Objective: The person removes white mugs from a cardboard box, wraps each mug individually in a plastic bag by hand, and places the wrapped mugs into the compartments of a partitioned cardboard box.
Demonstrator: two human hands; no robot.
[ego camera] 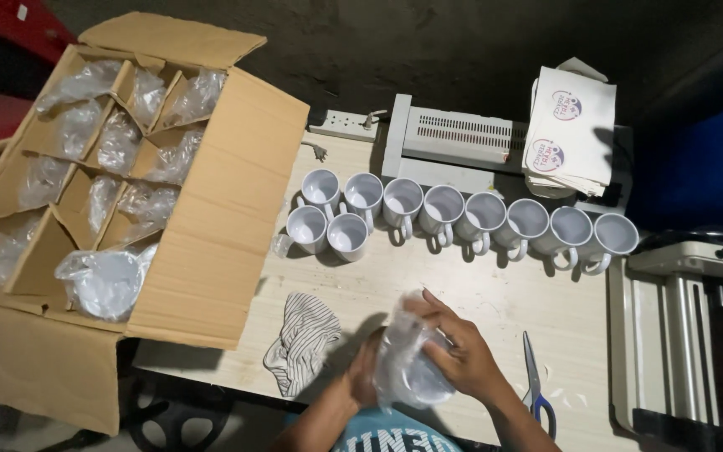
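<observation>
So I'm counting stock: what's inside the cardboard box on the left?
The cardboard box has cardboard dividers; one compartment shows a white mug in a clear plastic bag. The other compartments show only crumpled clear bags; whether those bags contain mugs is hidden.

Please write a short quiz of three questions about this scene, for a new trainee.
1. True or false: the scissors lie at the left of the striped cloth.
2. How many unwrapped white mugs stand on the table?
3. What do the left hand and right hand hold? A) bare mug B) plastic-wrapped mug C) paper stack

Key: 1. False, at the right. 2. Ten. 3. B.
</observation>
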